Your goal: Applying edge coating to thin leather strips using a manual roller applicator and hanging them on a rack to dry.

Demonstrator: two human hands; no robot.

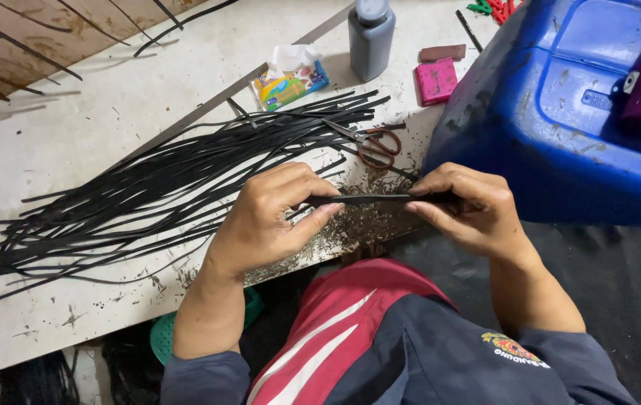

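Your left hand (pixel 272 217) and right hand (pixel 467 206) each pinch an end of one black strip (pixel 369 199), held level above the surface's (pixel 73 127) near edge; fingers hide both strip ends

black strip (pixel 380 199) ends hidden in both grips, blue tub (pixel 560 112) cut off at right edge

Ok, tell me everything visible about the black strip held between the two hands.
The black strip is thin, flat and narrow, like rubber or plastic. It lies nearly level, pinched at each end by the left hand and right hand, above dark shavings on the table edge. It resembles the strips in the pile.
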